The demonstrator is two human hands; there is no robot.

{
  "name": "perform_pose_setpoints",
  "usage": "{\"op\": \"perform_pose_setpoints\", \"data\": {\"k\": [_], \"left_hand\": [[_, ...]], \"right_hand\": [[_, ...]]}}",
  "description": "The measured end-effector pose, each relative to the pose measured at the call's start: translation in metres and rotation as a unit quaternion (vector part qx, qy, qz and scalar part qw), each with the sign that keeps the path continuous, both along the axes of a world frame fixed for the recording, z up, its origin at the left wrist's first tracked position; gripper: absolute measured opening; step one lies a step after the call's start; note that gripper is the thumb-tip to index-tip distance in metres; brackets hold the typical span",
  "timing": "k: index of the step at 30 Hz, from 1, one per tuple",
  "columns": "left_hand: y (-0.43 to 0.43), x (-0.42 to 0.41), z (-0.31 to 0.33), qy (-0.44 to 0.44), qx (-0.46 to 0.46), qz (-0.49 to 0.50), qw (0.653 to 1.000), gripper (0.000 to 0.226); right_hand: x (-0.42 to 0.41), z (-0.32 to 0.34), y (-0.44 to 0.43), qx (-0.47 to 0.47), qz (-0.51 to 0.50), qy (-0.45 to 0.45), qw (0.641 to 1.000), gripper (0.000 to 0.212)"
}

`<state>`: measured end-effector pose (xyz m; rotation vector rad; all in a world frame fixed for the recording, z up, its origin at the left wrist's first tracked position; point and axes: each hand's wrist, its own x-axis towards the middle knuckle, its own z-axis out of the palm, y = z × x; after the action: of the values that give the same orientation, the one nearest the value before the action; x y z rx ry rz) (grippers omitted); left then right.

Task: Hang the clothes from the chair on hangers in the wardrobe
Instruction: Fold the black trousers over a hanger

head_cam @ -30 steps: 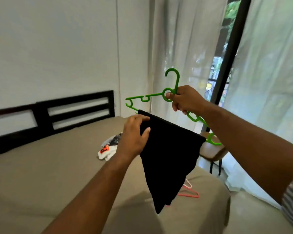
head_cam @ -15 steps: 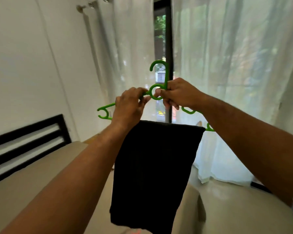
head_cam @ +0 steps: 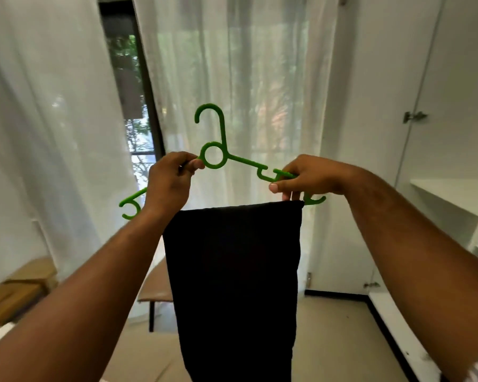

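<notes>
A green plastic hanger [head_cam: 214, 150] is held up in front of me at chest height, hook upward. A black folded garment [head_cam: 235, 277] hangs straight down over its bottom bar. My left hand [head_cam: 170, 183] pinches the hanger's left arm just beside the centre ring. My right hand [head_cam: 308, 176] grips the right arm near its notched end, fingers touching the garment's top edge. The brown chair [head_cam: 156, 288] stands low behind the garment, mostly hidden. The white wardrobe [head_cam: 439, 188] stands open at the right, shelves showing.
Sheer white curtains [head_cam: 246, 78] cover the window ahead, with a dark window frame [head_cam: 138, 86] in the gap. A wardrobe door [head_cam: 375, 133] with hinges stands open on the right. A beige bed corner [head_cam: 14, 293] lies at lower left. Beige floor [head_cam: 331, 334] runs toward the wardrobe.
The view has swung right from the bed to the curtains and wardrobe. My right hand slid from the hanger's centre ring out to the right arm; the left hand now holds beside the ring.
</notes>
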<state>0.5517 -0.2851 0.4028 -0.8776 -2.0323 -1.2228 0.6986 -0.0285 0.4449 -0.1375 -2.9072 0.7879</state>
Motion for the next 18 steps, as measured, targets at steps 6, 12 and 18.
{"op": "perform_pose_setpoints", "data": {"k": [6,12,18], "left_hand": [[0.110,-0.069,0.018,0.030,-0.005,-0.065,0.997,0.016],[0.210,-0.151,0.044,0.053,0.001,-0.126,0.991,0.016],[0.319,-0.206,0.078,0.078,-0.022,-0.199,0.977,0.016]], "right_hand": [[-0.015,-0.002,0.090,-0.057,-0.073,0.004,0.996,0.029],[-0.043,-0.008,0.166,-0.114,-0.128,0.060,0.983,0.038],[-0.051,0.007,0.220,-0.165,-0.136,0.117,0.970,0.036]]}}
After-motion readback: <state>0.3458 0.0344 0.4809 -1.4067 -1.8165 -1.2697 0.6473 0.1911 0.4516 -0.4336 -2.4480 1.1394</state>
